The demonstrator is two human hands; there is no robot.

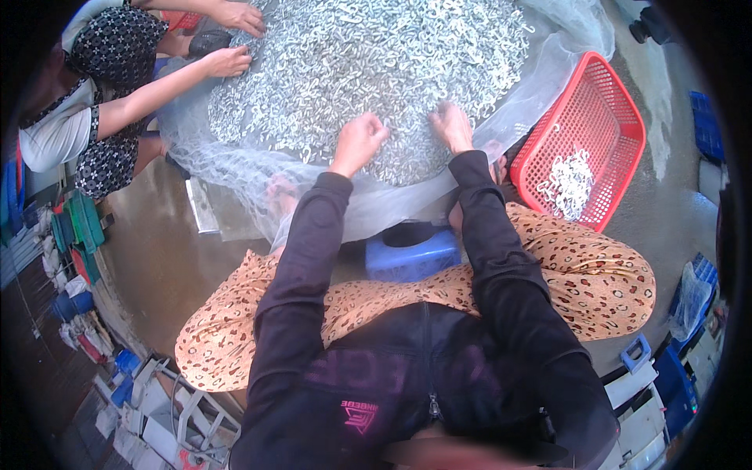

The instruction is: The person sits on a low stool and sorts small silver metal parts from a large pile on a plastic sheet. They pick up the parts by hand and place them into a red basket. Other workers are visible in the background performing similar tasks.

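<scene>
A wide heap of small curled, silvery-white pieces (376, 70), which look like shrimp, is spread over a pale mesh net (243, 176) in front of me. My left hand (361, 142) is at the near edge of the heap, its fingers bent and pressed together; whatever they pinch is too small to make out. To its right, my right hand (452, 127) touches the heap with fingers curled in, and its fingertips are partly hidden. Beside the net on the right, a red perforated basket (627, 129) holds a small pile of whiter curled pieces (569, 184) at its near end.
At the far left, another person's hands (229, 61) work at the heap's edge. A blue plastic stool (413, 254) stands between my knees. The floor (157, 266) looks wet. Stacked crates and bins (82, 223) line the left side, with blue crates (693, 290) at the right.
</scene>
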